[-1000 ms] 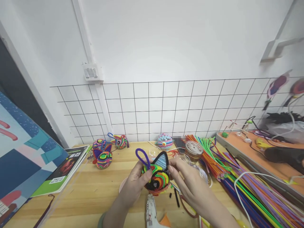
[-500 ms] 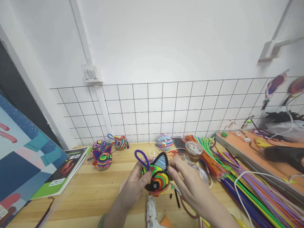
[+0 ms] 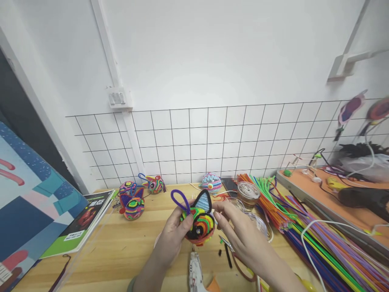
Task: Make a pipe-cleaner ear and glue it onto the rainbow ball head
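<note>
Above the table [image 3: 121, 247], left hand [image 3: 172, 239] grip clamped on pipe-cleaner ball [image 3: 199, 225] from nine o'clock, right hand [image 3: 240, 237] grip pinching its two o'clock edge.

The colourful ball with the ear [image 3: 198, 221] has risen a little toward the middle of the frame and drifted slightly left, carried by the left hand [image 3: 172, 237] and right hand [image 3: 240, 235]. The glue gun [image 3: 194, 269] now sits lower in the frame, leaving a wider gap beneath the ball.

The left hand [image 3: 172, 239] and right hand [image 3: 240, 233] are bare, forearms too; a grey-green sleeve [image 3: 131, 284] edge shows at the frame's bottom, left of centre.
</note>
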`<state>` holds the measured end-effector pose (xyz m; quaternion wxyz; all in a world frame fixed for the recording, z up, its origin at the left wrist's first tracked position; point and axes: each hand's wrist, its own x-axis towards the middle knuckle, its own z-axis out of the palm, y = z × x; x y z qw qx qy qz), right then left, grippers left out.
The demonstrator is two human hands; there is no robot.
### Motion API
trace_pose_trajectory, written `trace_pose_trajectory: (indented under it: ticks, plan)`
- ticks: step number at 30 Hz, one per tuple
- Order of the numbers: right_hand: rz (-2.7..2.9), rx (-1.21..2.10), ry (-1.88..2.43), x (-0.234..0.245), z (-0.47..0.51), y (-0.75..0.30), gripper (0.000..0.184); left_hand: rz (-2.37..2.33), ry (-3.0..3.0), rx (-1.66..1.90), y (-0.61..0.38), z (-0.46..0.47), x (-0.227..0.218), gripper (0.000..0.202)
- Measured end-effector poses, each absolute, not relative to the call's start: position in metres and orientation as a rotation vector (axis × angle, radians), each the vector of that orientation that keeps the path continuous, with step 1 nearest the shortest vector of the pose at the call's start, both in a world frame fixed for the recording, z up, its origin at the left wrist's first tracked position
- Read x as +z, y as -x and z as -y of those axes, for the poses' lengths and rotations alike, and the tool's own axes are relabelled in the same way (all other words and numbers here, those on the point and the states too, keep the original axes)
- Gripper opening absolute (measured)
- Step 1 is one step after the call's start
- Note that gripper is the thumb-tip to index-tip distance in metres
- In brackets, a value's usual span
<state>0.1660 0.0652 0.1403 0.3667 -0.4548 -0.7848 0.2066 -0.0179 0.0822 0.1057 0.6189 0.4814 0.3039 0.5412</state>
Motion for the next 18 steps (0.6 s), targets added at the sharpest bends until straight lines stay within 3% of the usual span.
trace_pose_trajectory:
  ticks: [18]
  plan:
    - [2.002, 0.473, 1.114, 0.1395, -0.0670, -0.1634, 0.018, -0.753, -1.190, 1.271, 0.0188, -0.0802, 0.1072, 0.045]
